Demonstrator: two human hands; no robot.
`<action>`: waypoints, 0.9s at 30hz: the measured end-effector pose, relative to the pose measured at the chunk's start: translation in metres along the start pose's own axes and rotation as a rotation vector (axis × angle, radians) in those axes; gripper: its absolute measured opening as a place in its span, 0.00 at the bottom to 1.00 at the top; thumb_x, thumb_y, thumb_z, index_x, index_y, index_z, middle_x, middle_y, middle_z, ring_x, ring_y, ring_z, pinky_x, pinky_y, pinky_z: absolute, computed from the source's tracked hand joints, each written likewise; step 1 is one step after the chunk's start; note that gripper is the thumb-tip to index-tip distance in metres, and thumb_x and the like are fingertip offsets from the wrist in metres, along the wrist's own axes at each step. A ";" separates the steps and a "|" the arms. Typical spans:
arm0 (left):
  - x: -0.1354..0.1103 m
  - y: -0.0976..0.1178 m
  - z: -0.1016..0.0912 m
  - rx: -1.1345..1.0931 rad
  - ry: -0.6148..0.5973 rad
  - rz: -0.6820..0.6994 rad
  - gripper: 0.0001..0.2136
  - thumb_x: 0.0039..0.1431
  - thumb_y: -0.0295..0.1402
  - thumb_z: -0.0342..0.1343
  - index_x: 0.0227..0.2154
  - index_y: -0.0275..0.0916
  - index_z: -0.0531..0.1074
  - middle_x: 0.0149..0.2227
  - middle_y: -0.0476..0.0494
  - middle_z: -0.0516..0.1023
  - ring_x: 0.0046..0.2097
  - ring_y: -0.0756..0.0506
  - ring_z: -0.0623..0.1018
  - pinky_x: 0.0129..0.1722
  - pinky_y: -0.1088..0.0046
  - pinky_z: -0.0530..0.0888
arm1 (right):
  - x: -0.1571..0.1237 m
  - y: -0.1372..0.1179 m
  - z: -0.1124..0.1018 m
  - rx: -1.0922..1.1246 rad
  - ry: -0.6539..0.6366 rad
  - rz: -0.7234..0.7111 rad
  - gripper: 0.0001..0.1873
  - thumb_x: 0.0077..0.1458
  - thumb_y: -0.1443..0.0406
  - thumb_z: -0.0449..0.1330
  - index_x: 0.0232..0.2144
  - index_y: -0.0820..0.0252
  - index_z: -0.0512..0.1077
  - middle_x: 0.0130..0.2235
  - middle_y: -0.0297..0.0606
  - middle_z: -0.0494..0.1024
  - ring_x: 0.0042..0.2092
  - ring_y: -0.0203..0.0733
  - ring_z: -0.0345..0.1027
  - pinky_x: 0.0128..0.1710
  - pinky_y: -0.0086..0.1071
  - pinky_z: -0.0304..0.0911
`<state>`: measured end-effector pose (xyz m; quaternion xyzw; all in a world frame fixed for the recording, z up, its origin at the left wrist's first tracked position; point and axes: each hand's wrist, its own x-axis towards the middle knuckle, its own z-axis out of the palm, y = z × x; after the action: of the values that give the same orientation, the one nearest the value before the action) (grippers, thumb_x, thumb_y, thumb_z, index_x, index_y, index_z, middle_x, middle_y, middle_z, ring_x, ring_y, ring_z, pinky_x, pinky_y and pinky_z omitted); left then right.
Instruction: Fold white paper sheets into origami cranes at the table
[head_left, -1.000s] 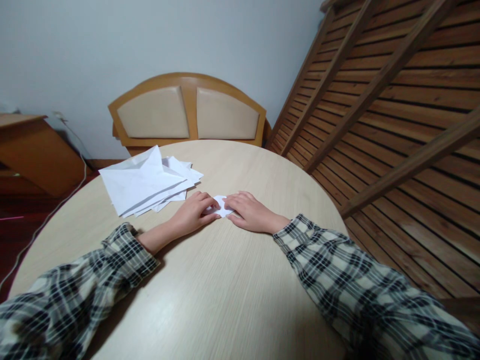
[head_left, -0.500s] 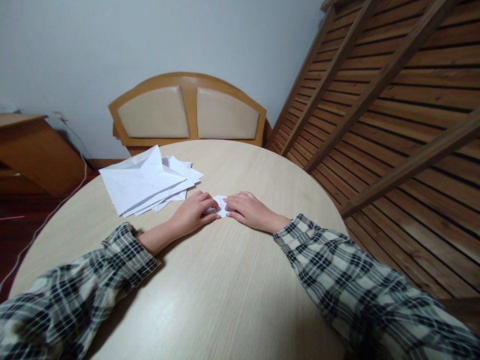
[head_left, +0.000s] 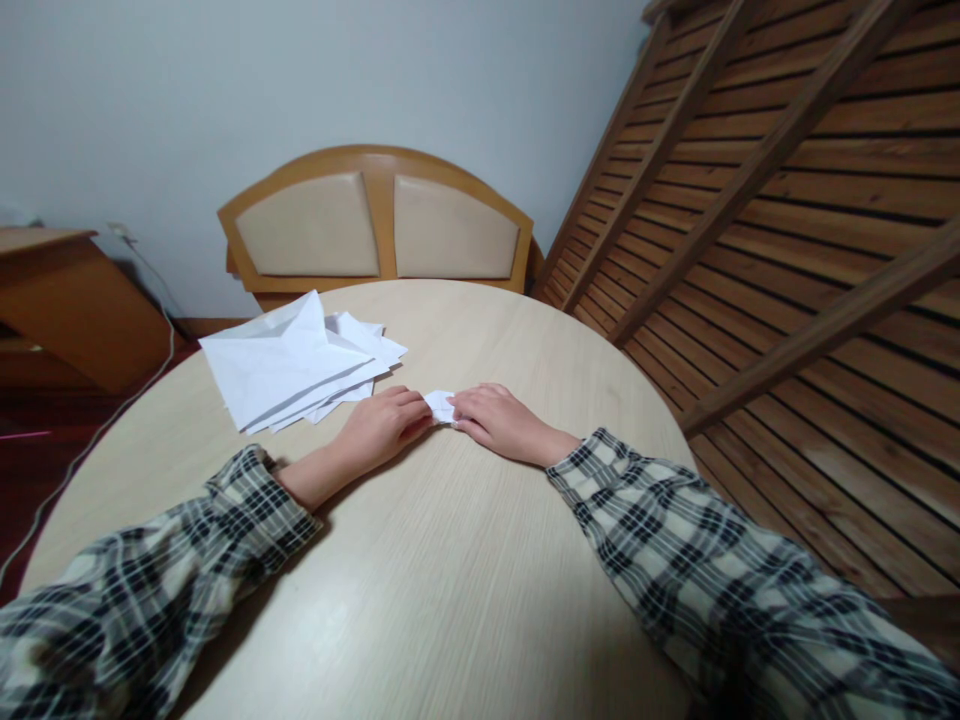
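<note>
A small folded piece of white paper [head_left: 440,405] lies on the round light-wood table [head_left: 450,580], between my two hands. My left hand [head_left: 382,425] rests on the table with its fingers curled, their tips pressed against the paper's left side. My right hand [head_left: 495,420] lies flat beside it and pinches the paper's right edge with curled fingertips. Most of the paper is hidden under my fingers. Both forearms wear a black-and-white plaid shirt.
A loose pile of white paper sheets [head_left: 292,362] lies on the table's far left. A wooden chair with beige padding [head_left: 375,225] stands behind the table. A slatted wooden frame [head_left: 787,200] leans at the right. A low wooden cabinet [head_left: 67,300] and a cable sit at the left.
The visible part of the folded paper has shrunk as my fingers closed in over it. My left hand has curled more and slid slightly back to the left.
</note>
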<state>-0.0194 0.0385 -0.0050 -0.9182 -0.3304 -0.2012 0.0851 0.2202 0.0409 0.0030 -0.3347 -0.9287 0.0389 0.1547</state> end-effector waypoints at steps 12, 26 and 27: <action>-0.001 0.001 0.003 -0.132 -0.010 -0.179 0.05 0.64 0.31 0.53 0.36 0.37 0.73 0.35 0.41 0.76 0.37 0.43 0.74 0.36 0.68 0.69 | 0.000 -0.005 -0.001 -0.027 0.035 0.150 0.09 0.66 0.65 0.55 0.42 0.61 0.75 0.45 0.43 0.81 0.48 0.46 0.72 0.49 0.38 0.58; 0.000 -0.003 0.010 -0.167 -0.022 -0.115 0.07 0.64 0.26 0.50 0.40 0.38 0.73 0.37 0.40 0.74 0.40 0.42 0.72 0.39 0.66 0.69 | 0.001 -0.003 0.002 -0.030 0.069 0.223 0.09 0.65 0.66 0.56 0.41 0.61 0.76 0.44 0.42 0.81 0.47 0.45 0.72 0.47 0.38 0.59; 0.000 -0.003 0.010 -0.164 -0.027 -0.105 0.08 0.64 0.26 0.50 0.40 0.38 0.73 0.37 0.40 0.74 0.40 0.42 0.71 0.39 0.66 0.69 | 0.001 -0.003 0.002 -0.031 0.074 0.222 0.09 0.65 0.66 0.56 0.40 0.61 0.76 0.44 0.42 0.81 0.47 0.44 0.71 0.47 0.38 0.58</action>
<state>-0.0187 0.0434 -0.0138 -0.9062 -0.3615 -0.2193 -0.0057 0.2172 0.0396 0.0020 -0.4391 -0.8801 0.0291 0.1782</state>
